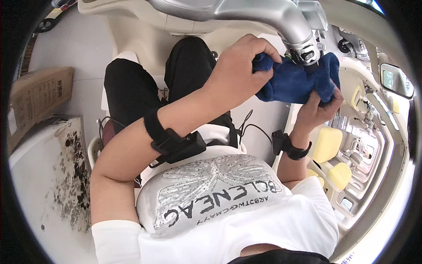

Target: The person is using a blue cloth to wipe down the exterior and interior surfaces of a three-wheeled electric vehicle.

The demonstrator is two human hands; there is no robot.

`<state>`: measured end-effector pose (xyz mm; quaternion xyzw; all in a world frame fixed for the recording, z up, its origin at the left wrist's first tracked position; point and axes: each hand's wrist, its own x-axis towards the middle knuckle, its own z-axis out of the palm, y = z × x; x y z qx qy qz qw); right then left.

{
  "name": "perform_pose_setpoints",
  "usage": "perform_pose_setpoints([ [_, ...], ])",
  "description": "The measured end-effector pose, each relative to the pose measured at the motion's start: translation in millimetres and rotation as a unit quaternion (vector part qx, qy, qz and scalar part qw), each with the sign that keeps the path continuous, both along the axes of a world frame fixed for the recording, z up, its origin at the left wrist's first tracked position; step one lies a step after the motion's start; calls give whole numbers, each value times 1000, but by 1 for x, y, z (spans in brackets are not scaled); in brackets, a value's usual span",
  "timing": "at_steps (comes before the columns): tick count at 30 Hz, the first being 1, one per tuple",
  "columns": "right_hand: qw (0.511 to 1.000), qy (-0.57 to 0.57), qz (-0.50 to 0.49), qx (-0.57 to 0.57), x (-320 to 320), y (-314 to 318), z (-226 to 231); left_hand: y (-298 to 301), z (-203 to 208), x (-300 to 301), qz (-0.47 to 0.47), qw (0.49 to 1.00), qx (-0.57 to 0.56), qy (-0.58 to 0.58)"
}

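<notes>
A dark blue cloth point(288, 81) is stretched between both my hands, below the black-and-silver end piece of a curved silver arm point(303, 48). My left hand point(248, 64) reaches across from the left and pinches the cloth's left end with bent fingers. At the cloth's lower right corner, my right hand point(320, 108) grips the fabric between thumb and fingers. The cloth hangs bunched against the end piece; whether it wraps behind it is hidden. A black strap with a box-shaped device sits on each of my forearms.
Above my knees runs a cream moulded panel point(132, 26). A small mirror point(396, 80) and yellow seats point(329, 144) stand at right. Black cables point(250, 127) loop between my arms. On the left lie a cardboard box point(41, 99) and a white, black-stained surface point(52, 176).
</notes>
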<state>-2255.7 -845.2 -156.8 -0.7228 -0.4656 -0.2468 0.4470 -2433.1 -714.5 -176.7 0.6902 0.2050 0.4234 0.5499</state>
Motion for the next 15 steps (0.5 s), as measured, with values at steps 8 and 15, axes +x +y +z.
perform_pose_setpoints([
  [8, 991, -4, 97, 93, -9, -14, 21, 36, 43, -1, 107, 962, 227, -110],
  [15, 991, 118, 48, -50, -3, 35, 36, 61, 75, 30, 123, 914, 369, -116],
])
